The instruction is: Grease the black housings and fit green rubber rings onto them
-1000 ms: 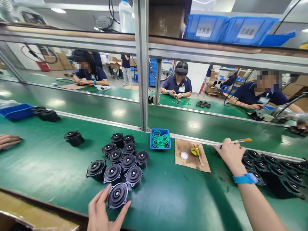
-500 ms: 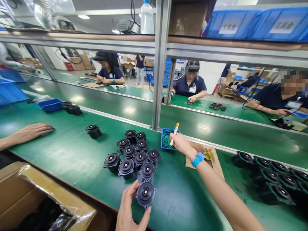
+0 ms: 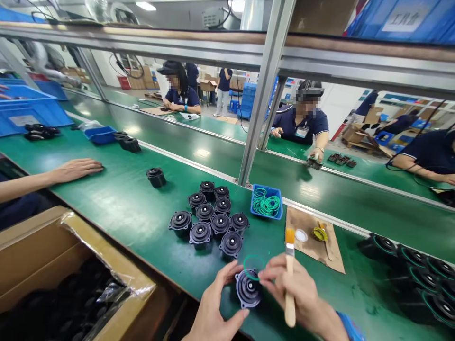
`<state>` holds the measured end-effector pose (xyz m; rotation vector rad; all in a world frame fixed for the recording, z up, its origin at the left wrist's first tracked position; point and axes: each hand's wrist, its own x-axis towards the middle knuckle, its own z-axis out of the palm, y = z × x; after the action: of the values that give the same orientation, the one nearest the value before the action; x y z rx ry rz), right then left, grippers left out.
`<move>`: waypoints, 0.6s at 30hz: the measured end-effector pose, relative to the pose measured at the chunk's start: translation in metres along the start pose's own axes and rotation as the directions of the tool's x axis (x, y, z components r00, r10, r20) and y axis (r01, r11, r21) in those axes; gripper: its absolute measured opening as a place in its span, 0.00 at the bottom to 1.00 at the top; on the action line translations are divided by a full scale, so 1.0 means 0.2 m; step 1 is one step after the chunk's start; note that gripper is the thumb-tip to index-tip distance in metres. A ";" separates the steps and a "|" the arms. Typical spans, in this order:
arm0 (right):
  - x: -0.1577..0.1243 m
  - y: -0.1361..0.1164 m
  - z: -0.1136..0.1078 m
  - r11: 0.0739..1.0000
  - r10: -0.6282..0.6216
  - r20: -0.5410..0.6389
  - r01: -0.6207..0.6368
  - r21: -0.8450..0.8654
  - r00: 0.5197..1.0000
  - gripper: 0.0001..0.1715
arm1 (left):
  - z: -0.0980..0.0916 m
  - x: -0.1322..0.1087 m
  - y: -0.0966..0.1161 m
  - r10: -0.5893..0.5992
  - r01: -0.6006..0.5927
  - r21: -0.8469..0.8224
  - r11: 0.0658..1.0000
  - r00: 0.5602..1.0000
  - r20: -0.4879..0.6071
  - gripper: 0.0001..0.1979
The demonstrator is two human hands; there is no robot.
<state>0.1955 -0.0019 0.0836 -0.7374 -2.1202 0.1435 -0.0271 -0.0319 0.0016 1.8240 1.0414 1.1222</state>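
Observation:
My left hand curls round a black round housing near the table's front edge, thumb and fingers on its sides. It stands upright with its stepped top facing up. My right hand pinches a thin green rubber ring at the housing's upper right rim. The ring hangs partly over the housing's far edge. A flat paintbrush with a wooden handle is also held in my right hand, bristles up. Behind the housing stand several like housings in a cluster.
A blue tray holds many green rings. Beside it, a cardboard sheet carries an open yellow jar. Housings with green rings stand at right. A co-worker's hand rests at left; an open carton stands at front left.
My right hand has come back from the blue tray to the housing, bringing a green ring along with the brush. My left hand keeps its place around the housing. The camera view has shifted.

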 end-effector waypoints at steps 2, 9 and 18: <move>-0.06 -0.07 0.02 0.999 0.000 0.038 -0.001 0.040 0.999 0.13 | 0.00 0.01 0.01 0.030 -0.030 0.010 0.999 0.999 0.014 0.43; -0.12 -0.05 0.02 0.983 0.175 0.046 -0.177 0.042 0.983 0.17 | -0.06 0.10 0.02 0.194 -0.214 0.238 0.948 0.976 0.102 0.35; -0.20 -0.04 0.07 0.985 -0.007 0.054 0.016 -0.173 0.999 0.09 | -0.02 0.08 -0.02 0.394 -0.379 0.230 0.896 0.919 -0.019 0.11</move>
<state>0.2005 -0.0281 0.0495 -0.8309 -2.2070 -0.0289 -0.0278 -0.0143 0.0047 2.2585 0.8892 1.3480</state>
